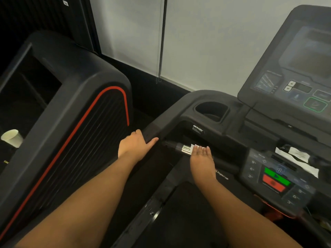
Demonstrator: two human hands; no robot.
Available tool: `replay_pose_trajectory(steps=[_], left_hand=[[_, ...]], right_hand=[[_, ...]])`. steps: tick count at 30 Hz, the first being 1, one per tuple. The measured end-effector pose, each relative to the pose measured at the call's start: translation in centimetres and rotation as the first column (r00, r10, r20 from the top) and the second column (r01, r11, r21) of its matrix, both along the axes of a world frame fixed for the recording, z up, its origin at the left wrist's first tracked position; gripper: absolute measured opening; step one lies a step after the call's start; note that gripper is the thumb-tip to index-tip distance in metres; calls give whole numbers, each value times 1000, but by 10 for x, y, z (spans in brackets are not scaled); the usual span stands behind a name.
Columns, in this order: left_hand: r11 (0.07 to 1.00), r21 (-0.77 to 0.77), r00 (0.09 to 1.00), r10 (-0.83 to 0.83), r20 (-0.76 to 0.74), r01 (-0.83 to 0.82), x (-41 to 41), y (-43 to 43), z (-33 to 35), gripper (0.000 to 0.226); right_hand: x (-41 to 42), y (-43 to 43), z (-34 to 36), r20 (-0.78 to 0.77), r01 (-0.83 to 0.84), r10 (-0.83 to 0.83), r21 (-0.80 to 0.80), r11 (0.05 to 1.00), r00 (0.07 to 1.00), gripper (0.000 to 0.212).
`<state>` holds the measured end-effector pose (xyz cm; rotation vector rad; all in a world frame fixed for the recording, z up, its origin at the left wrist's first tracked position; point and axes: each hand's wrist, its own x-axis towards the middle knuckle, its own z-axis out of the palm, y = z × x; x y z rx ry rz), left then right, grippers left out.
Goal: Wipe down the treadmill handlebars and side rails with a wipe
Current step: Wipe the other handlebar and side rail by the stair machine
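Observation:
My left hand (135, 144) grips the black left side handlebar (161, 124) of the treadmill, fingers curled over its outer side and thumb along the inner edge. My right hand (202, 159) lies flat with straight fingers on a white wipe (195, 147), pressing it onto the front handlebar (176, 146). That bar is black with a shiny silver sensor section (186, 149) just left of the wipe. Most of the wipe is hidden under my fingers.
A control panel (274, 178) with green and red buttons sits to the right, a white crumpled packet (298, 159) behind it. Above are a cup holder (211, 109) and the console screen (304, 61). Another black machine (75, 108) stands left, holding a paper cup (12, 137).

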<state>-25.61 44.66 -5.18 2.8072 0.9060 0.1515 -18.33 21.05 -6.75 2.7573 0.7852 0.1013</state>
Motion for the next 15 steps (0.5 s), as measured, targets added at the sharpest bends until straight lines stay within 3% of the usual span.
replay_pose_trajectory(steps=[9,15], left_hand=[[1000,15,1000,-13,0,13,-1,0,0,92],[999,34,1000,-16,24,15,-3,1,-2,93]], right_hand=[[-10,-1,-4,-8,-12,12,-63,998,1000,70],[-2,12,3,-17,18,-18,-3,1000,1000,68]])
